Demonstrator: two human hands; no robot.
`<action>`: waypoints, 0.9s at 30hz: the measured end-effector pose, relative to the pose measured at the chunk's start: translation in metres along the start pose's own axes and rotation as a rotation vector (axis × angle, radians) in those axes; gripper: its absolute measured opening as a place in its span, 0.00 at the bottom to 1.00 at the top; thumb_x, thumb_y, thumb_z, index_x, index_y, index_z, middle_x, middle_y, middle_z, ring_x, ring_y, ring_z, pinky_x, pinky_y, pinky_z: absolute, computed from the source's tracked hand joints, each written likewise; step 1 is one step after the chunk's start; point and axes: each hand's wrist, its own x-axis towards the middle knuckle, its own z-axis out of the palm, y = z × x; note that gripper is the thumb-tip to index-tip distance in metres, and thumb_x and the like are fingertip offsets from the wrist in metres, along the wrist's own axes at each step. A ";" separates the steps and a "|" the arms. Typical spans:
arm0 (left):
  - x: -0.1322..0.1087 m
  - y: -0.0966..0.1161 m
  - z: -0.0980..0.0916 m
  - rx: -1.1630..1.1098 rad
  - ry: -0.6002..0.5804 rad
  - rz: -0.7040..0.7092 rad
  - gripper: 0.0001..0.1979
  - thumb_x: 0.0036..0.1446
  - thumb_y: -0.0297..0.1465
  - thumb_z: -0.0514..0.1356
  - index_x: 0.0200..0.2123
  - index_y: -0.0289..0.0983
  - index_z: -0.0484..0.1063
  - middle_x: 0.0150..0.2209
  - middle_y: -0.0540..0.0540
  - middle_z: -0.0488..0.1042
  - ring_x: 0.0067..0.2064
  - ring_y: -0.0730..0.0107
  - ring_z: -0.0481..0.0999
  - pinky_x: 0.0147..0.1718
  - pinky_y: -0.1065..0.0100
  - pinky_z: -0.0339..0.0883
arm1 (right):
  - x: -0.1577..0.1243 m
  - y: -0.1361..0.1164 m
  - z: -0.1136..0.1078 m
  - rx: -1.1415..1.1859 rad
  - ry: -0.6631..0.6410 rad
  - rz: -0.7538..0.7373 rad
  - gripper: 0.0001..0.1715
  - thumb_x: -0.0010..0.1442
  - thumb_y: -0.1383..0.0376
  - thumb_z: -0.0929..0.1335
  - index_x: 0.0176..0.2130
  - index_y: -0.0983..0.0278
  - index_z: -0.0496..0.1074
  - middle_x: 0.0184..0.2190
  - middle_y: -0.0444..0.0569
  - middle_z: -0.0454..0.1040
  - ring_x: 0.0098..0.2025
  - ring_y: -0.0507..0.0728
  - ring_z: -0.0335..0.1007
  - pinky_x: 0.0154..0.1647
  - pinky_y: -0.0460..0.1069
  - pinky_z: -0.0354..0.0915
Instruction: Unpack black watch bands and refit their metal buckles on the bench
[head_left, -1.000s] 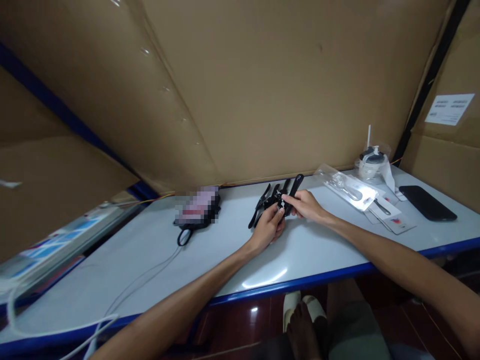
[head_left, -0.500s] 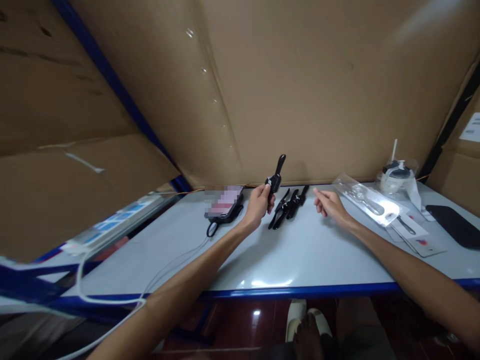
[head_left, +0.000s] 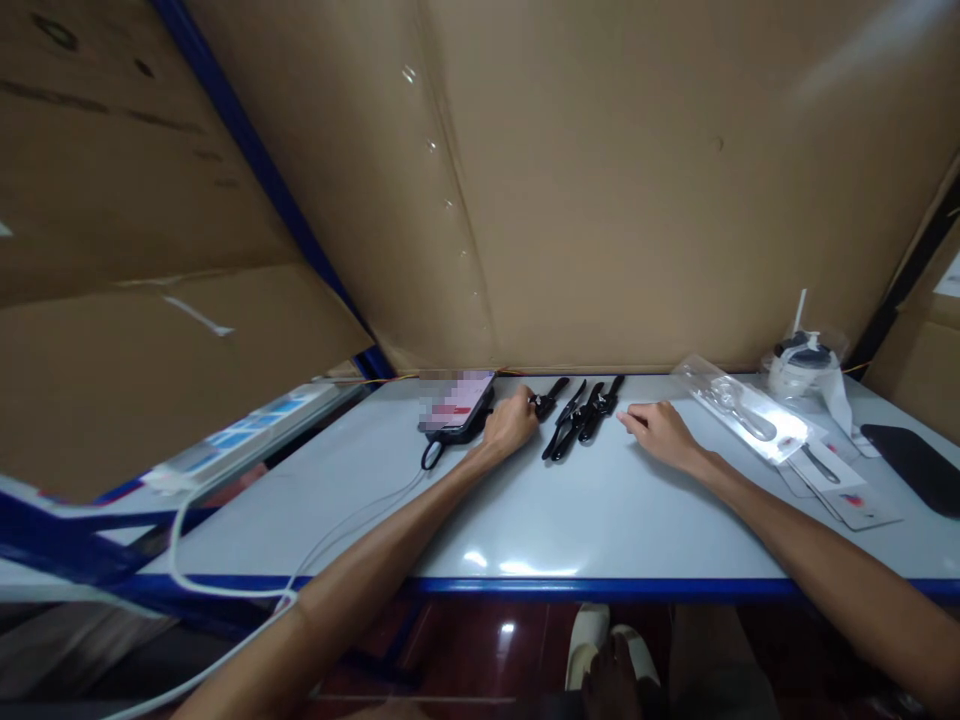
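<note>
Nearest me, at twelve o'clock on the pale table point(head_left: 487, 530), three black pieces point(head_left: 574, 425) lie slanted, side by side. Just beyond their near tips, toward one o'clock, is my right hand point(head_left: 658, 434), fingers curled narrow, nothing showing in it. At eleven, my left hand point(head_left: 512, 422) is closed round the near end of a fourth black piece point(head_left: 551, 398), left of the others; my knuckles hide the fingertips. I judge it light, stiff through its thick middle, perhaps bendier at the slim ends, and slightly slippery where it shines. The middle looks the best hold, pinched by its sides, sparing the glossy face scratches. Cardboard point(head_left: 600, 220) stands behind, at twelve.
</note>
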 end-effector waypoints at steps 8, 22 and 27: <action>0.000 0.004 -0.008 0.153 -0.108 0.037 0.23 0.70 0.36 0.48 0.62 0.39 0.70 0.56 0.33 0.79 0.56 0.46 0.79 0.48 0.57 0.70 | -0.007 -0.011 0.005 -0.029 -0.083 -0.037 0.25 0.70 0.61 0.63 0.21 0.62 0.64 0.20 0.42 0.63 0.25 0.51 0.50 0.32 0.49 0.47; -0.014 0.015 -0.010 0.277 -0.001 0.225 0.32 0.71 0.47 0.44 0.66 0.35 0.69 0.56 0.30 0.76 0.59 0.44 0.75 0.53 0.52 0.69 | -0.003 -0.014 0.005 -0.204 -0.024 0.184 0.16 0.70 0.62 0.65 0.32 0.61 0.77 0.31 0.46 0.79 0.33 0.55 0.69 0.33 0.49 0.51; -0.025 0.031 0.019 0.226 -0.028 0.346 0.36 0.69 0.50 0.49 0.71 0.36 0.59 0.64 0.28 0.69 0.63 0.40 0.70 0.57 0.47 0.66 | 0.000 -0.006 0.007 -0.240 0.005 0.135 0.10 0.71 0.65 0.66 0.43 0.61 0.78 0.43 0.50 0.80 0.48 0.58 0.72 0.45 0.49 0.59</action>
